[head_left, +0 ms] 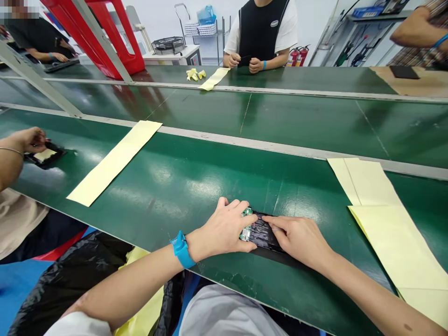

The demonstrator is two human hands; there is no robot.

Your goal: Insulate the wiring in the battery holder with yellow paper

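Note:
A flat black electronic device [264, 232] lies on the green worktop in front of me, its inside showing. Toward its left end is a green circuit board [247, 219], partly covered by fingers; a shiny, wrinkled black layer fills the middle. My left hand [227, 227], with a blue band at the wrist, grips the left end, thumb along the near edge and fingers over the board. From the right, my right hand [303, 239] holds the other end, index finger pressed onto the black layer and the remaining fingers curled. That end is mostly hidden.
A yellow paper strip [115, 162] lies left, and stacked yellow sheets [402, 238] lie right. A neighbour's hand [33, 139] works on another black part at far left. Across the bench stands a person [264, 32]. A black bag [75, 275] hangs below the near edge.

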